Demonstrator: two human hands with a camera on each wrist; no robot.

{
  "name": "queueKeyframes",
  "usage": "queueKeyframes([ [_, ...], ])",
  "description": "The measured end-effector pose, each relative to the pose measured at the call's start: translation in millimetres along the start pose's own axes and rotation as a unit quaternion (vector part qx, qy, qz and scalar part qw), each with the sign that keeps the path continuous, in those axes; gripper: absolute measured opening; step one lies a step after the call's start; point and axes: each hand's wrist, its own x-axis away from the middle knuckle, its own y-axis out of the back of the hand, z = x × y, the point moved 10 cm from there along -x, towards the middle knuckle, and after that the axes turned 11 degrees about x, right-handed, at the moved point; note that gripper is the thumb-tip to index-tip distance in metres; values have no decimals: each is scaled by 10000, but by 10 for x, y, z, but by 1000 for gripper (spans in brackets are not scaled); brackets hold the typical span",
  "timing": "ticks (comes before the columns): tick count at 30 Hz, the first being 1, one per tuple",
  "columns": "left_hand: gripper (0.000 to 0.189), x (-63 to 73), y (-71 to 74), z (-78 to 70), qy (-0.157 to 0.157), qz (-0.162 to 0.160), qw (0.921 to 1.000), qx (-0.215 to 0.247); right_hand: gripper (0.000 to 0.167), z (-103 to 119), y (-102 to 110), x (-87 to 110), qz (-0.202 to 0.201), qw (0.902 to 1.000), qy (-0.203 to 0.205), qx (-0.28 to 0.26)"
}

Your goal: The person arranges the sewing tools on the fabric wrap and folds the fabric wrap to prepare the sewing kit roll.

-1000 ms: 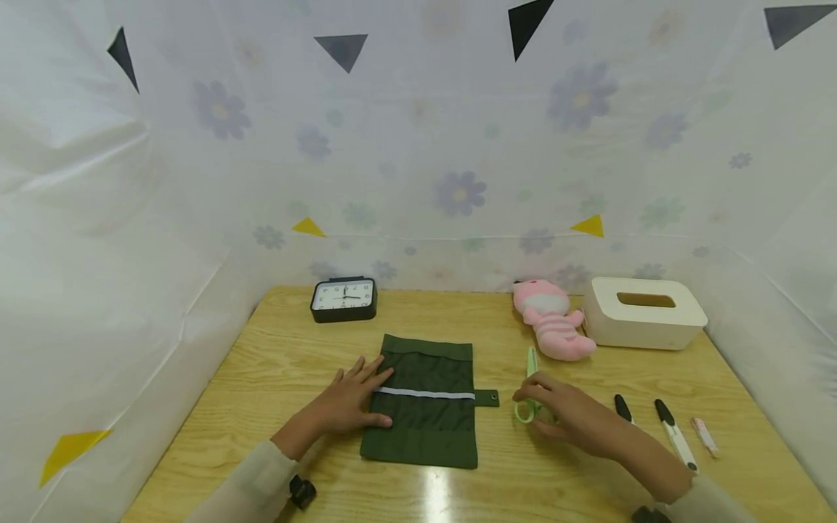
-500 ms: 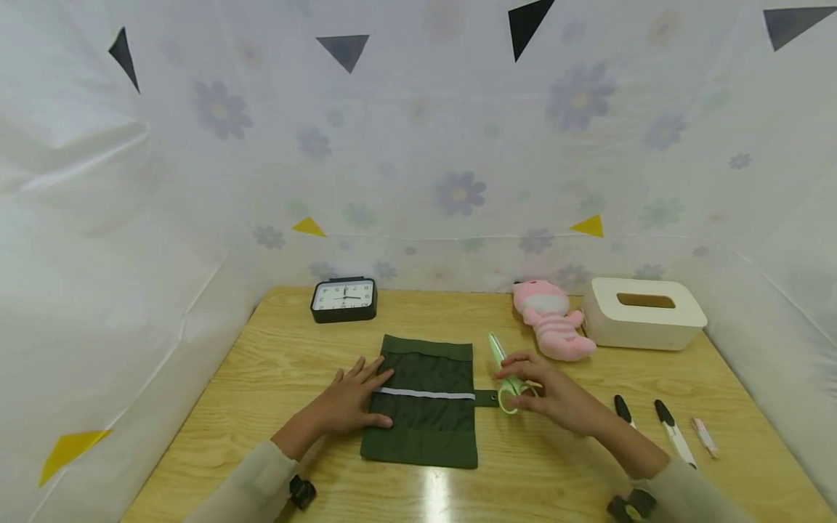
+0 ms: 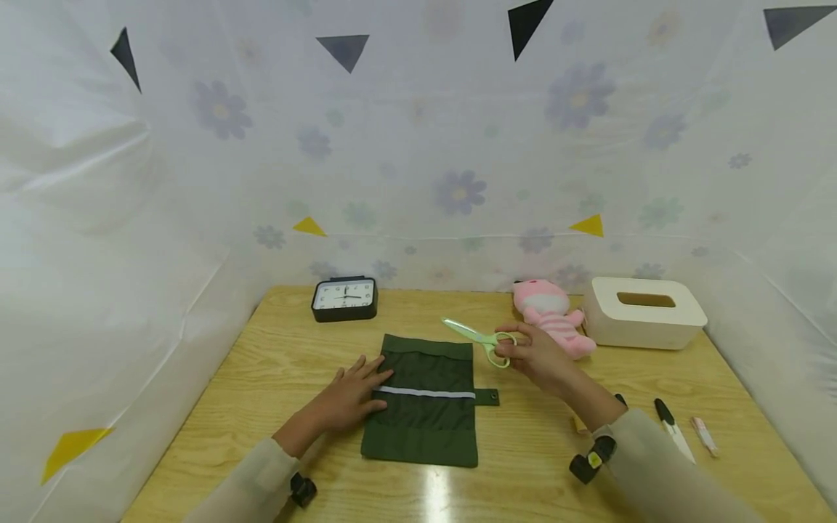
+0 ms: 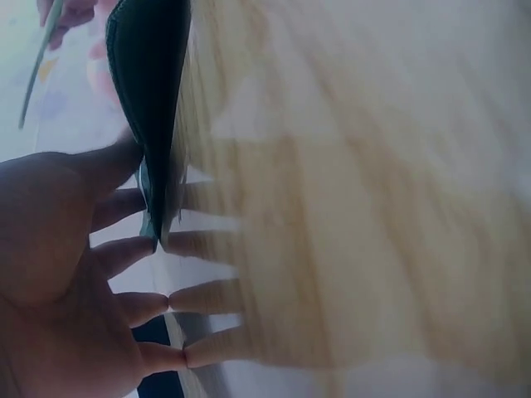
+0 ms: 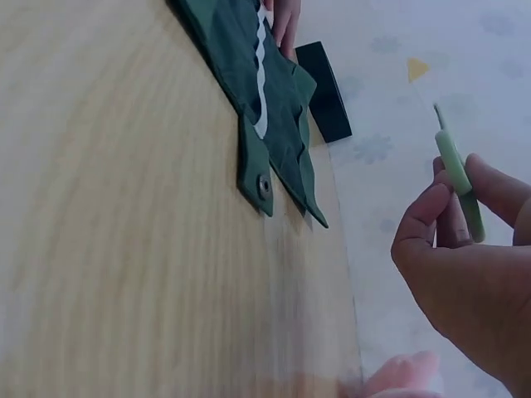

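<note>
A dark green cloth tool roll (image 3: pixel 425 428) lies spread on the table, with a white elastic band across its middle and a snap tab (image 3: pixel 487 397) on its right side. My left hand (image 3: pixel 343 399) rests with spread fingers on the roll's left edge; in the left wrist view its fingertips touch the tabletop beside the cloth. Raised above the table, my right hand (image 3: pixel 539 356) pinches light green scissors (image 3: pixel 480 337) by the handle loops. The blades point left, over the roll's upper right corner. In the right wrist view the scissors (image 5: pixel 458 178) appear edge-on between thumb and fingers.
A black-framed clock (image 3: pixel 344 298) stands at the back left. At the back right are a pink plush toy (image 3: pixel 546 312) and a white tissue box (image 3: pixel 644 319). A black-and-white tool (image 3: pixel 673 428) and a small pink item (image 3: pixel 705 437) lie at right, partly beside my sleeve.
My right hand has lifted the scissors and carried them left and away from me, turning the blades from pointing forward to pointing left. The left hand has stayed nearly still on the roll.
</note>
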Motion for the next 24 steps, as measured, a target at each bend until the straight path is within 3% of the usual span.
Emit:
queueKeyframes([
  [3,54,6,63,-30,-257,-222,9994,19,45,-38,-42,-179,147,9994,-154,-276],
  [9,29,18,192,-56,-769,-849,9934,-109,42,-88,-253,-503,512,9981,-258,-224],
  [12,19,20,218,-44,-906,-1017,9906,-128,44,-73,-394,-645,632,9978,-191,-46],
  [17,14,5,218,-33,-971,-1069,9894,-110,51,-61,-591,-860,631,9968,-90,481],
  [24,8,-36,256,-40,-766,-1101,9910,8,46,-71,-810,-1114,355,9959,96,822],
])
